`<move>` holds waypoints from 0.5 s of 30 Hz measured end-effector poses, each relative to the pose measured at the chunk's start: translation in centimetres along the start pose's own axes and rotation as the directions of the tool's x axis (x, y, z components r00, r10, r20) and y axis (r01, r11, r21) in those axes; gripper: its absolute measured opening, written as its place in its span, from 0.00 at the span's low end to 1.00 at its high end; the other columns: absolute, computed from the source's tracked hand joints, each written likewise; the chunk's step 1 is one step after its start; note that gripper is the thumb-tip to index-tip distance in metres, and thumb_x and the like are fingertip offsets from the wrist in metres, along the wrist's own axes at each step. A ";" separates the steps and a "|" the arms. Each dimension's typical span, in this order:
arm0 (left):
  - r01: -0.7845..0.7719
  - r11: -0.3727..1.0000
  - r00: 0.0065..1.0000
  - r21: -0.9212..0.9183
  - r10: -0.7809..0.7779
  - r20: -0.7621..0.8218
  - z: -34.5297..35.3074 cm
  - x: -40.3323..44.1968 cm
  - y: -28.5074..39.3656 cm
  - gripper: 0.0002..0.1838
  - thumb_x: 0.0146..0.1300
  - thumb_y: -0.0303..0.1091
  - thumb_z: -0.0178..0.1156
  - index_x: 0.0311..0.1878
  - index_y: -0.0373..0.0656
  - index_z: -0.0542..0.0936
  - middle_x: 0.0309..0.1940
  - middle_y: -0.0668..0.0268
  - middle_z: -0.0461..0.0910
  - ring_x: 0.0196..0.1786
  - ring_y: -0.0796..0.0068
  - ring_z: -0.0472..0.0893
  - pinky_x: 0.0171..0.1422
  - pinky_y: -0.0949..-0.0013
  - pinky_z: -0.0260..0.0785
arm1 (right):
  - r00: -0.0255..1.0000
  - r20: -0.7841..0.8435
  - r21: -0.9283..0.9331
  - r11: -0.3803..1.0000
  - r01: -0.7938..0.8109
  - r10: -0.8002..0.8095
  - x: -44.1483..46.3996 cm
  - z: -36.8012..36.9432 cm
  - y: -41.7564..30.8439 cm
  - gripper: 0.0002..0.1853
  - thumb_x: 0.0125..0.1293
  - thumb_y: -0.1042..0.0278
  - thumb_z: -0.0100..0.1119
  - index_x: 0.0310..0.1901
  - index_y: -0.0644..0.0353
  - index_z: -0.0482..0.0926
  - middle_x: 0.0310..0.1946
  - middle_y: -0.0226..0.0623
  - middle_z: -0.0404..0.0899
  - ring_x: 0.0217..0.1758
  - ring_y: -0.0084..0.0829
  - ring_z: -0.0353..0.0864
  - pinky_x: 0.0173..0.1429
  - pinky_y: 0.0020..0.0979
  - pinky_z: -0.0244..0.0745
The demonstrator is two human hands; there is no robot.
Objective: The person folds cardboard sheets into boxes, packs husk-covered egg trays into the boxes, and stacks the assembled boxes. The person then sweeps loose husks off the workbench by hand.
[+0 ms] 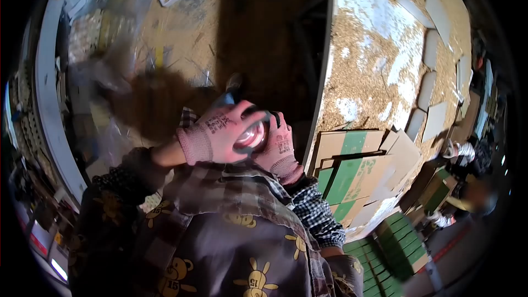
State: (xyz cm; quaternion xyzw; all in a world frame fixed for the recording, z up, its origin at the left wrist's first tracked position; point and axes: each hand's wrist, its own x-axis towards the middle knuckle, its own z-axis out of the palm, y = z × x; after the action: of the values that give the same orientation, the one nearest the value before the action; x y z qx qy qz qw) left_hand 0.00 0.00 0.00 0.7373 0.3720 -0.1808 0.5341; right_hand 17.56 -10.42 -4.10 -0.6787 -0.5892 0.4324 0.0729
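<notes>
Left hand (224, 132) and right hand (279, 151), gloved, curl around glossy roll (254, 136), probably tape; likely light, stiff, slick: grip rim.

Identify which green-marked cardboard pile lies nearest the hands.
The loose, flattened pile beside the right hand; the other green-marked piles lie farther off, lower right.
</notes>
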 end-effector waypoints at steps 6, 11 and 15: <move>0.066 0.998 0.976 -0.015 -0.068 -0.206 2.3 -0.2 -1.6 0.42 0.47 0.50 0.69 0.63 0.38 0.64 0.53 0.44 0.68 0.52 0.46 0.75 0.55 0.52 0.71 | 0.977 0.202 -0.309 0.942 0.134 -0.072 2.6 1.0 -0.7 0.50 0.36 0.46 0.71 0.61 0.62 0.62 0.56 0.50 0.64 0.62 0.47 0.65 0.62 0.44 0.60; -0.390 0.895 0.893 0.217 0.425 -0.147 4.3 1.1 -4.3 0.35 0.47 0.46 0.68 0.56 0.39 0.67 0.49 0.50 0.67 0.47 0.50 0.77 0.50 0.55 0.74 | 0.889 0.379 -0.091 0.945 0.313 -0.258 3.6 0.6 1.8 0.52 0.34 0.44 0.73 0.61 0.63 0.63 0.56 0.50 0.66 0.60 0.50 0.66 0.62 0.44 0.61; -0.399 0.910 0.915 0.116 0.403 -0.012 5.0 2.5 -5.4 0.39 0.49 0.47 0.68 0.61 0.40 0.66 0.54 0.49 0.65 0.52 0.50 0.75 0.56 0.55 0.72 | 0.815 0.490 0.086 0.947 0.310 -0.311 4.6 1.3 3.6 0.51 0.36 0.51 0.75 0.63 0.64 0.62 0.58 0.51 0.65 0.61 0.52 0.66 0.63 0.46 0.63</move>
State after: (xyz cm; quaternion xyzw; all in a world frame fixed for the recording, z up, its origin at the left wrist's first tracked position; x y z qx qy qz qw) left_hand -1.72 -2.94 -6.98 0.8297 0.2116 -0.0747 0.5111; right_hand 19.02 -8.05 -9.45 -0.4391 -0.6900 0.5752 -0.0108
